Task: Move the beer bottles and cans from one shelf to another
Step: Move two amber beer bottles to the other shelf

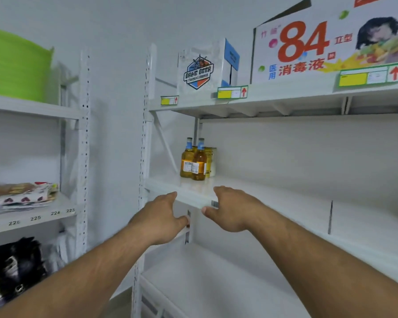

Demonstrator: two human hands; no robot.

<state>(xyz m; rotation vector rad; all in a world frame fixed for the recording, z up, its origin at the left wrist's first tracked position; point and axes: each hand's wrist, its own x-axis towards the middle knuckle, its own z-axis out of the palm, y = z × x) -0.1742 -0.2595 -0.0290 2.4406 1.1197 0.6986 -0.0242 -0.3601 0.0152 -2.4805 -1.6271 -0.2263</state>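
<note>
Both of my hands are empty, reaching toward the front lip of the middle shelf [274, 198]. My left hand [161, 216] hangs just below that lip with its fingers [174, 195] relaxed and loosely spread, gripping nothing. My right hand [232, 210] sits at the same lip, fingers slack, thumb near the barcode sticker [214, 203]. Farther back on the middle shelf, near its left end, stand two amber beer bottles [193, 160] with blue neck labels, touching each other, and cans [210, 161] just behind them. Above the middle shelf, a white beer carton [200, 68] and a big disinfectant box [326, 42] rest on the top shelf [285, 97].
</note>
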